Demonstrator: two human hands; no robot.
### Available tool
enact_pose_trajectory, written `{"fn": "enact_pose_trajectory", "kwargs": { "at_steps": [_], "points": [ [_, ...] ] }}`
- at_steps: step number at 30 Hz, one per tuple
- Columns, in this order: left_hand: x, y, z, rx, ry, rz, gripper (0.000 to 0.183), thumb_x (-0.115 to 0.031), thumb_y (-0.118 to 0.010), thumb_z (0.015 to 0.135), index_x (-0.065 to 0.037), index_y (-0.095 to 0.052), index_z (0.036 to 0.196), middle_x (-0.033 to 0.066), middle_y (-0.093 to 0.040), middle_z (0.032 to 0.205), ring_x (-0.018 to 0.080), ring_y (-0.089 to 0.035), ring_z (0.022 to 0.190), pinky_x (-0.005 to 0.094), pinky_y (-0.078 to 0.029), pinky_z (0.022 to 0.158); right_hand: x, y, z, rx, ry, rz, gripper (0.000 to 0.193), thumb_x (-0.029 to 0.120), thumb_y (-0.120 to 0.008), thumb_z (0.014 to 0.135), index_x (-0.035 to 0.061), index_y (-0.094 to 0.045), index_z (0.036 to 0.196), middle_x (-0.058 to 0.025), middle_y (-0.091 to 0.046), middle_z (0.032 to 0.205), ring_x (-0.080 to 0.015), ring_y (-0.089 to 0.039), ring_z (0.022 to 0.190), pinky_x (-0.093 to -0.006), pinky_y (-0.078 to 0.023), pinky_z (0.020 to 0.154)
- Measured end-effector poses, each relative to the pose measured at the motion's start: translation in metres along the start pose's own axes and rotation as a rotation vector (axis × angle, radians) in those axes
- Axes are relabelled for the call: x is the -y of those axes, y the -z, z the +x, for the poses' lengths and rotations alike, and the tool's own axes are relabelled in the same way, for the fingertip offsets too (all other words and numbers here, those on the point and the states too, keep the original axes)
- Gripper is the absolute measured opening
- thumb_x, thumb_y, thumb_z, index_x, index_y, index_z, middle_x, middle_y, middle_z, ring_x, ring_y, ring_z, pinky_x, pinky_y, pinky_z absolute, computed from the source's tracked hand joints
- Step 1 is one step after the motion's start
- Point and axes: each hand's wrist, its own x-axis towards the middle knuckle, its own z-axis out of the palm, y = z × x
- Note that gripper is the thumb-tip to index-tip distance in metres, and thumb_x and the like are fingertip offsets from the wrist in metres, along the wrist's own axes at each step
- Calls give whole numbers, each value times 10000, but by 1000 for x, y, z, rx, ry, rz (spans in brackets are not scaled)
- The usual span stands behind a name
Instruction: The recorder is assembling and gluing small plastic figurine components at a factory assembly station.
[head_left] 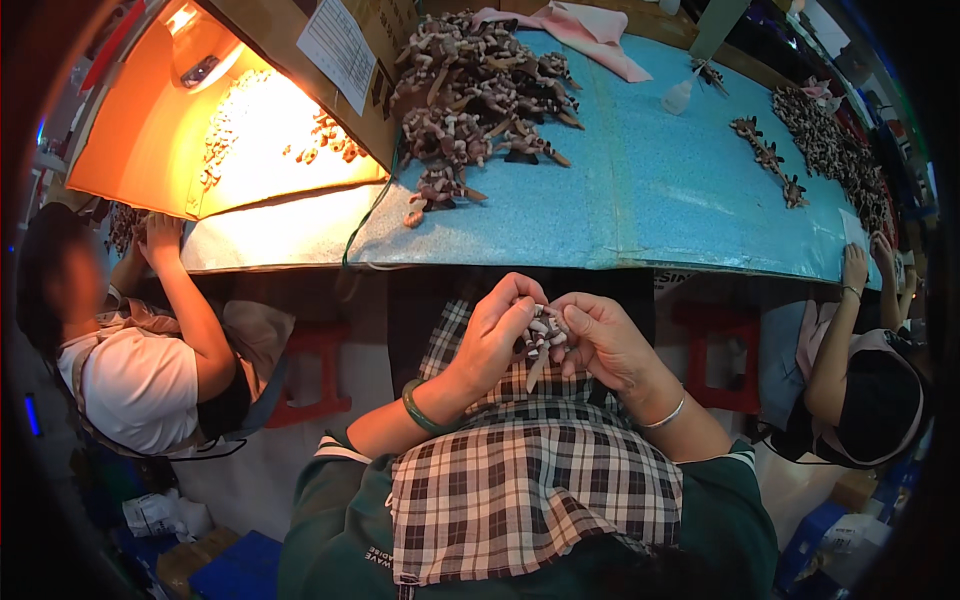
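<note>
In front of my checked apron (540,470), both hands meet over a small figurine (544,336) in white, brown and dark colours, with a tan pointed piece hanging below it. My left hand (492,335), with a green bangle at the wrist, is closed, thumb and fingers pinching the figurine's left and upper side. My right hand (612,348), wearing a silver bangle, is closed on its right side. The fingers partly cover the figurine. Beyond my hands, a heap of similar figurines (470,95) lies on the blue-topped table (680,190).
A brightly lit cardboard box (130,130) stands at the left, small parts inside. A co-worker (140,370) sits on the left, another (850,390) on the right, near more figurines (835,150). A pink cloth (590,35) and small white bottle (678,97) lie toward the back.
</note>
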Motion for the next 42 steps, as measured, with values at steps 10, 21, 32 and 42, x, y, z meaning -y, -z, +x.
{"fn": "enact_pose_trajectory", "kwargs": {
  "at_steps": [10,21,32,42],
  "points": [
    [15,1,-2,-68,-128,216,177,-128,-353,917,-15,-489,899,48,-551,757,85,-509,675,248,-434,608,-24,7,6,106,1,145,252,253,-546,942,8,-543,1003,-76,-615,806,-121,-618,622,-224,-544,528],
    [33,17,3,213,493,-825,258,-190,-320,921,-60,-539,884,58,-547,691,112,-381,425,230,-310,362,-7,9,-3,63,-136,-80,223,257,-580,927,35,-569,929,-56,-614,793,-103,-595,616,-195,-501,535],
    [37,11,-5,89,809,-850,240,-240,-388,891,-111,-568,798,9,-486,572,70,-244,359,195,-185,322,16,0,-8,24,373,-955,165,58,-754,730,17,-651,853,-17,-556,761,-72,-527,640,-206,-404,545],
    [52,5,-18,38,792,-723,206,-238,-385,883,-125,-540,806,24,-539,611,78,-262,363,211,-175,339,9,3,-11,146,491,-1226,195,82,-775,679,33,-612,773,-62,-555,706,-174,-558,577,-282,-428,504]
  ]
}}
